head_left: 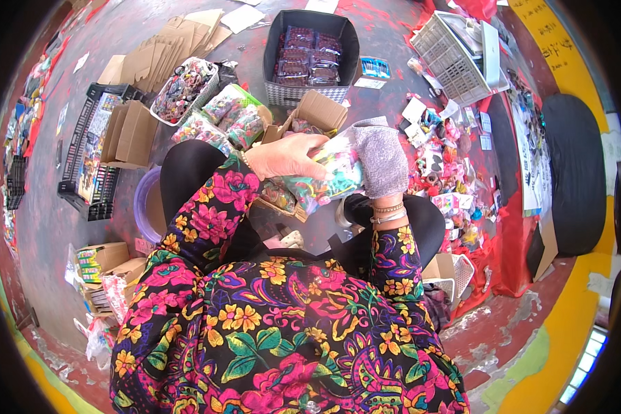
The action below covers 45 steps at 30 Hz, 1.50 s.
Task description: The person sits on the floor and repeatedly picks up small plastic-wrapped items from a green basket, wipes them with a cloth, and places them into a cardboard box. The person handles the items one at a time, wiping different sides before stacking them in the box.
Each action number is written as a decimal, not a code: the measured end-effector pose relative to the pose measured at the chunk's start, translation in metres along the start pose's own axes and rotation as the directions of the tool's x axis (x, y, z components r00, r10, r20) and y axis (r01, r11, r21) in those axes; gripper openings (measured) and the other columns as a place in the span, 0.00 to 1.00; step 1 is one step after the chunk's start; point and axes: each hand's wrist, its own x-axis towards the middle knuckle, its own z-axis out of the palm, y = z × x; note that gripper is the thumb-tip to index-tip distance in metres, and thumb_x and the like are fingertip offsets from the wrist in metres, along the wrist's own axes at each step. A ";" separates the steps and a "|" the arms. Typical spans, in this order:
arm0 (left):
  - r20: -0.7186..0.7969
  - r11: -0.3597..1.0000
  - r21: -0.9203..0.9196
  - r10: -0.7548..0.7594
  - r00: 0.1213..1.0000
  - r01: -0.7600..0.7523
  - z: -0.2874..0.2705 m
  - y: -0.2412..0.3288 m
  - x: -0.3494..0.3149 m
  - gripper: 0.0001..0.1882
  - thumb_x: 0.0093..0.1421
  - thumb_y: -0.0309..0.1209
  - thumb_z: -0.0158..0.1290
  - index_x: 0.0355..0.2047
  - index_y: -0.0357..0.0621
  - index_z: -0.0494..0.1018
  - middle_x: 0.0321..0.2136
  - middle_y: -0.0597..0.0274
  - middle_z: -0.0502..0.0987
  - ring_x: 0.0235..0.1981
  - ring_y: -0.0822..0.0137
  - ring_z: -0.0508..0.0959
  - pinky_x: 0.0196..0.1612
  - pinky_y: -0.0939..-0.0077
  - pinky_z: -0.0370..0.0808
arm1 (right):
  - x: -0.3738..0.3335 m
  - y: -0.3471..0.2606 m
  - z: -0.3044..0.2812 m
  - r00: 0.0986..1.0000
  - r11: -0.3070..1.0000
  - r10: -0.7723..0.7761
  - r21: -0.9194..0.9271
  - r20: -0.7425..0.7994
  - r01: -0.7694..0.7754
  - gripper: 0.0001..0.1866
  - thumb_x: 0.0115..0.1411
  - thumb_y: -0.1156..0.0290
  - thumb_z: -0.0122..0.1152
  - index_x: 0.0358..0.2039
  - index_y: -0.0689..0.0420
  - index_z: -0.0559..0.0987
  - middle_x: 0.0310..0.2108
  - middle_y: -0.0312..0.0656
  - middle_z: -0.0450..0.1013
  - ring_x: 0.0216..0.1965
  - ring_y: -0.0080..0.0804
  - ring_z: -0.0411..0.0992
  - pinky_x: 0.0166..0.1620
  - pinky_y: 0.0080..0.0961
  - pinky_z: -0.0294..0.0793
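A clear plastic bag of small colourful pieces [328, 176] is held above my lap, in front of my crossed legs. My left hand [286, 157] is closed on the bag's left side, thumb over the top. My right hand [385, 183] is on the bag's other side, covered to the wrist by a grey cloth [379, 148] that looks like a sock or mitten; its fingers are hidden. Just beyond and beneath the bag stands an open cardboard box [322, 110] with similar packs inside. More filled bags [245, 125] lie to its left.
A black fabric bin [312, 93] with dark red packs stands ahead. A white basket of hair ties [184, 90] and a black crate [83, 155] are left. Rightward, loose trinkets [448, 165] cover red cloth, near a tilted grey basket [448, 58]. A purple tub [147, 200] sits by my left knee.
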 end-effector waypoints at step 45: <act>-0.179 0.999 -0.025 0.026 0.984 -0.030 0.001 -0.019 0.003 0.29 0.49 0.39 0.58 0.46 0.32 0.66 0.37 0.54 0.75 0.38 0.68 0.74 0.42 0.74 0.70 | 0.000 0.037 0.026 0.700 -0.422 0.431 0.813 0.569 -0.401 0.25 0.60 0.44 0.43 0.26 0.57 0.70 0.27 0.40 0.69 0.31 0.35 0.68 0.37 0.32 0.68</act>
